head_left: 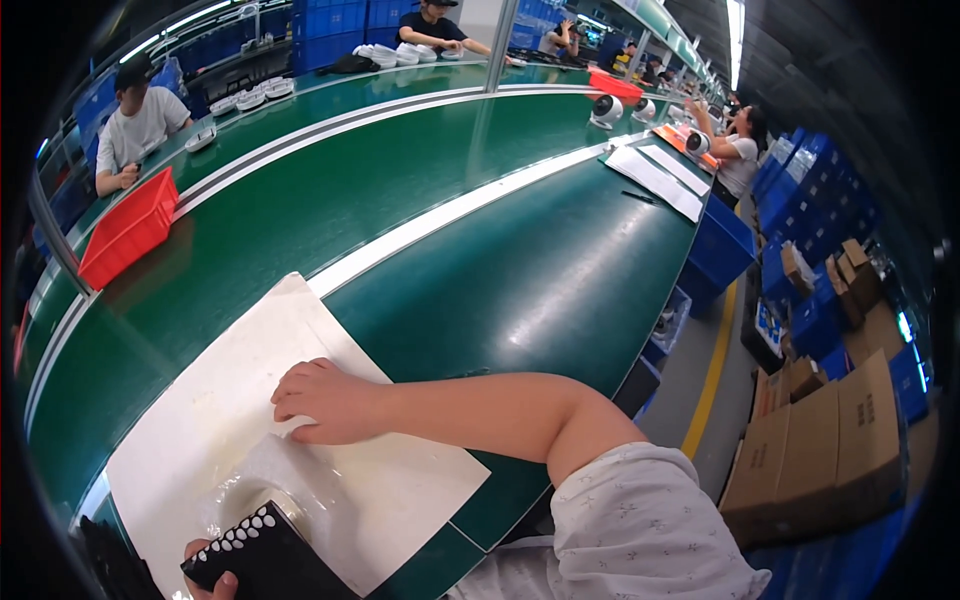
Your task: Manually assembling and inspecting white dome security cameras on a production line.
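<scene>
At the lower left, my left hand [222, 585] grips a black rectangular card [270, 560] with rows of white oval pads along its upper edge. Its thumb lies on the front face. My right hand [325, 402] hovers over or rests on a large white sheet [270, 335], fingers loosely curled and thumb apart, with nothing visible between them. Just below that hand lies crumpled clear plastic [300, 480]. A pale rounded thing [262, 500] shows through it, partly hidden behind the black card; its kind is unclear.
A green conveyor [400, 150] runs past the green bench [480, 300]. Papers [655, 182] and a pen [638, 197] lie at its far end. A red bin [130, 228] stands far left. White camera-like units [606, 112] stand farther along. Cartons [815, 450] line the right; people sit opposite.
</scene>
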### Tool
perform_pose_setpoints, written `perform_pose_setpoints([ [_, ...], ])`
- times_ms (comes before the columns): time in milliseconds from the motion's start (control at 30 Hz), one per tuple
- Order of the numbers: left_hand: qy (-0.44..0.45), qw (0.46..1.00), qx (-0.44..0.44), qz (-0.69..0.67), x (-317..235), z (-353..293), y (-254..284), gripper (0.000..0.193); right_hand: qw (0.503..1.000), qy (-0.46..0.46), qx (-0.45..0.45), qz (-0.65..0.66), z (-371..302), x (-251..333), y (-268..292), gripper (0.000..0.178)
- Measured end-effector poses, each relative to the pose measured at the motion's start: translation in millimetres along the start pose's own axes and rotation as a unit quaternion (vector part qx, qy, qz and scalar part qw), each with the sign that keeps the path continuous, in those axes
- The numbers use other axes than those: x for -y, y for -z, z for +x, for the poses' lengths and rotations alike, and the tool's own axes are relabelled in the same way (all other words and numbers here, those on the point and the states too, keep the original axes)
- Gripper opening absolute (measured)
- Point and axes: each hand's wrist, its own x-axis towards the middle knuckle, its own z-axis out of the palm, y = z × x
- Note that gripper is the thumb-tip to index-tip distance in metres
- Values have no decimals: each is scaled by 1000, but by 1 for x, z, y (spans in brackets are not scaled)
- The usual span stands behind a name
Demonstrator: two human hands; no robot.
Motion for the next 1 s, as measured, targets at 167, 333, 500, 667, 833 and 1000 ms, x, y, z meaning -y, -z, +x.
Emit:
perform_pose_setpoints([
  [167,6,1000,12,-14,-2,-2,-1,50,1000,0,-2,-3,0,0,-1,27],
  [333,13,1000,6,-11,1,-5,0,49,1000,-1,5,-2,0,1,1,27],
  [500,6,1000,25,-7,-1,-6,1,49,1000,-1,7,-5,-2,4,3,28],
  [667,8,1000,23,4,5,-8,7,52,1000,3,5,-10,-3,4,4,27],
  [833,5,1000,20,0,16,-7,14,53,1000,16,3,-7,-5,2,1,26],
  [1000,9,1000,23,-16,8,-11,8,53,1000,18,-3,-6,-6,5,2,27],
])
